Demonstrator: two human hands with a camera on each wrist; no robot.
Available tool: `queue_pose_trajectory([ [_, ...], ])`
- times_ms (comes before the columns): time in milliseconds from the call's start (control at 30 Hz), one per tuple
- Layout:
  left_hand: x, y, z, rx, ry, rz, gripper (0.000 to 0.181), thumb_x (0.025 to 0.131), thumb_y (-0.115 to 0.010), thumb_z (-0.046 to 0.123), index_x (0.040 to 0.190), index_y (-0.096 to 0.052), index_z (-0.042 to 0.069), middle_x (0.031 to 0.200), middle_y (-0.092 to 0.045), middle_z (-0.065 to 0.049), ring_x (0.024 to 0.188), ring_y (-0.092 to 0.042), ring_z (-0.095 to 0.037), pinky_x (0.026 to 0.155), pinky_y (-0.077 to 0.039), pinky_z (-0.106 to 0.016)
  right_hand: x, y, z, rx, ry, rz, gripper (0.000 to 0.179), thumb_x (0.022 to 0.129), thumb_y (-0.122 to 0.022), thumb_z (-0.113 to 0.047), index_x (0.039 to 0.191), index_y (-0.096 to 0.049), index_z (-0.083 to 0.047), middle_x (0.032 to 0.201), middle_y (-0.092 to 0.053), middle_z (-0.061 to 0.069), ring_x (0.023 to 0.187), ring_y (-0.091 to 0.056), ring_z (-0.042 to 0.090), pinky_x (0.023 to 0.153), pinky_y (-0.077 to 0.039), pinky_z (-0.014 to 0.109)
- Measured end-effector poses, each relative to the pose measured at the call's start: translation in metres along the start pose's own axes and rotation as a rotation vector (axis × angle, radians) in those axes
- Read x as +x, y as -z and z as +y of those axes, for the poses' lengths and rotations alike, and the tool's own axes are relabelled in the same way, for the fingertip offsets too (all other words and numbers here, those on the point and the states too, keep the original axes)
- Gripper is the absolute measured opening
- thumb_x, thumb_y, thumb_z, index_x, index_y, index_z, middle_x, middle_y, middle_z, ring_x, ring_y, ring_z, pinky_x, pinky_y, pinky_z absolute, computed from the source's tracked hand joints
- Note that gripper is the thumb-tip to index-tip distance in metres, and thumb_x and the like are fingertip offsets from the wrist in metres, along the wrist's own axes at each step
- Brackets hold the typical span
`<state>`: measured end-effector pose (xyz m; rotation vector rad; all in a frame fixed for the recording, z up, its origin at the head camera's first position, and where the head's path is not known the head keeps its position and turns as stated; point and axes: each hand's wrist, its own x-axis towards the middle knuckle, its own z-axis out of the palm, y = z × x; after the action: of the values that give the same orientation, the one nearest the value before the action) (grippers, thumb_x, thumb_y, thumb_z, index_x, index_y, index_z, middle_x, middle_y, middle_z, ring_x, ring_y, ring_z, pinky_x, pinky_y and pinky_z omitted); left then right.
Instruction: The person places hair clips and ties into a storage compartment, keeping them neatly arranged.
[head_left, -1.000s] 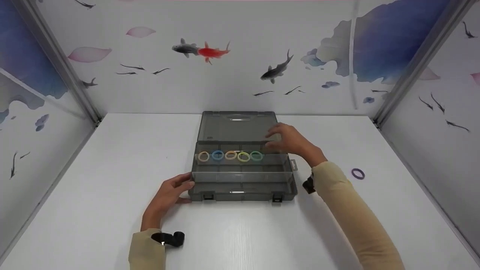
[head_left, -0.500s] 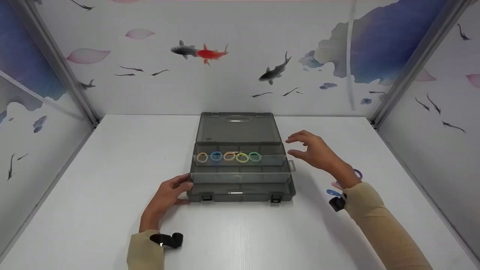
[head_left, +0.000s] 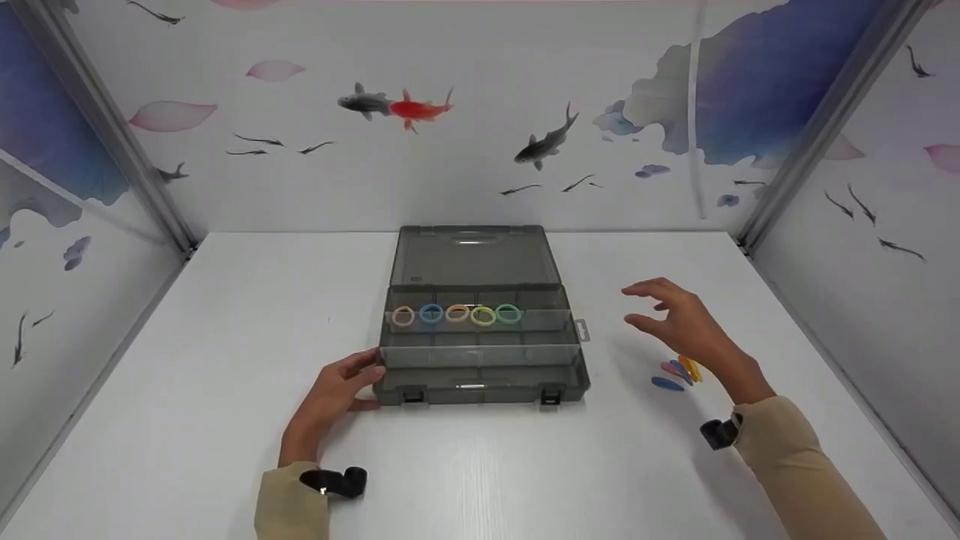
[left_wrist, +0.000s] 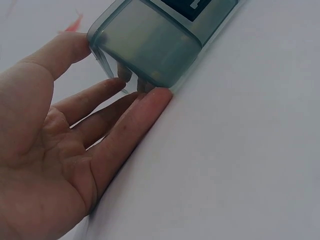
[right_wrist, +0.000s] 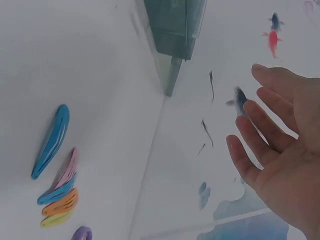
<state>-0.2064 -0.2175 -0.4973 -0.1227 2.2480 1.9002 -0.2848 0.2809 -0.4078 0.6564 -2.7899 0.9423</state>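
Observation:
A translucent grey storage box (head_left: 480, 375) lies on the table, its lid (head_left: 476, 257) folded back. My left hand (head_left: 330, 397) holds the box's front left corner, thumb at the upper edge and fingertips against the end wall, as the left wrist view (left_wrist: 75, 135) shows close up. Several coloured hair ties (head_left: 484, 316) stand in a row in the rear part of the box: orange, blue, peach, yellow and green. To the right of the box, my right hand (head_left: 690, 322) hovers with fingers spread and nothing in them, close above several snap hair clips (head_left: 667, 383).
In the right wrist view, a blue clip (right_wrist: 51, 142) lies apart from the pink, blue, orange and yellow clips (right_wrist: 60, 202). A purple hair tie (right_wrist: 82, 233) shows at the lower edge. White walls (head_left: 465, 172) with painted fish enclose the table.
My right hand has drawn away from the box's back right area, moving right and towards me over the clips. It now hides the purple hair tie in the head view. The left hand stays put.

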Motion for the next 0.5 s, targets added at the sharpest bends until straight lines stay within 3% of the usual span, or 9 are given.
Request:
queue_pose_trajectory([
  [167, -0.001, 0.001, 0.0, 0.018, -0.012, -0.007, 0.062, 0.099, -0.063, 0.028, 0.152, -0.041, 0.005, 0.159, -0.038, -0.019, 0.144, -0.041, -0.038, 0.092, -0.06, -0.042, -0.014, 0.009, 0.018, 0.003, -0.038, -0.002, 0.041, 0.093, -0.072, -0.016, 0.132, -0.064, -0.01, 0.134, -0.06, 0.015, 0.126, -0.056, 0.036, 0.099, -0.051, 0.057],
  [367, -0.002, 0.0, 0.0, 0.023, -0.012, -0.016, 0.063, 0.1, -0.063, 0.03, 0.153, -0.04, 0.005, 0.16, -0.036, -0.019, 0.145, -0.04, -0.038, 0.092, -0.06, -0.04, -0.03, 0.016, 0.048, -0.036, -0.08, 0.029, 0.037, 0.093, -0.072, -0.017, 0.129, -0.066, -0.012, 0.132, -0.062, 0.013, 0.126, -0.056, 0.033, 0.096, -0.052, 0.035],
  [500, -0.001, -0.001, 0.0, 0.017, -0.005, -0.013, 0.062, 0.1, -0.063, 0.028, 0.152, -0.04, 0.005, 0.159, -0.037, -0.02, 0.144, -0.04, -0.038, 0.091, -0.061, -0.039, -0.041, 0.021, 0.068, -0.028, -0.146, 0.03, 0.04, 0.094, -0.072, -0.02, 0.132, -0.064, -0.009, 0.136, -0.06, 0.017, 0.129, -0.052, 0.037, 0.101, -0.053, 0.045],
])
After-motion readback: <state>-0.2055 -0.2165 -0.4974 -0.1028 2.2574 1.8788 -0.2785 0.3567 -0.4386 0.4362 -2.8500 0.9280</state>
